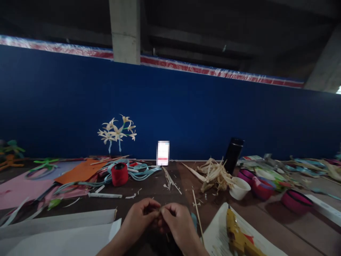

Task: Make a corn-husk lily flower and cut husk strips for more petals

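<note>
Strip (159,209) of pale husk sits pinched between both hands, low over the near edge of the table (149,192). Left hand (141,217) and right hand (178,222) each close thumb and fingertips on it. It looks barely shaped, so the work seems early. Just right lie a skewer (197,213) and a glue gun (238,236). Beyond are a husk heap (213,174), a red spool (119,174) and finished flowers (117,131).
</note>
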The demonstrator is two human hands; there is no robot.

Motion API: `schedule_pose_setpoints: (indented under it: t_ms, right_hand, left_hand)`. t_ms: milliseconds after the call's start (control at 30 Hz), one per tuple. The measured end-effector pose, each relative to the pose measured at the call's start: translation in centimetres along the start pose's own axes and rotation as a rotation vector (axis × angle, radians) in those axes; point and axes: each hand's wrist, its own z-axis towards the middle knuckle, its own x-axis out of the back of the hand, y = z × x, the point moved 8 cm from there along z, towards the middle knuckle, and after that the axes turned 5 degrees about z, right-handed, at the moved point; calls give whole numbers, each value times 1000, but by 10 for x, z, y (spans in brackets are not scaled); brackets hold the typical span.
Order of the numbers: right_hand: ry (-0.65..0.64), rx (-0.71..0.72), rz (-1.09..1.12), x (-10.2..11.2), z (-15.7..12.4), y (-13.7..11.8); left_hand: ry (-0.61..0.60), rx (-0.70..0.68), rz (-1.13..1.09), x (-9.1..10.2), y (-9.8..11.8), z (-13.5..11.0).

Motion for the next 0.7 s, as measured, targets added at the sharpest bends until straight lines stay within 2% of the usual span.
schedule_pose_setpoints:
  t_ms: [167, 300, 467, 567, 700]
  right_hand:
    - [-124, -13, 198, -7, -5, -10]
    - [-178, 13, 210, -10, -7, -14]
    - [-107, 17, 46, -2, -5, -8]
    - [-105, -9, 45, -2, -4, -4]
    - [-63, -3, -25, -1, -1, -1]
  left_hand:
    - [-14, 5, -70, 7, -9, 5]
    - [-38, -8, -94, 6, -9, 6]
    - [-87, 30, -114, -3, -5, 2]
    - [-126, 21, -128, -7, -5, 1]
    - [-115, 28, -86, -6, -7, 1]
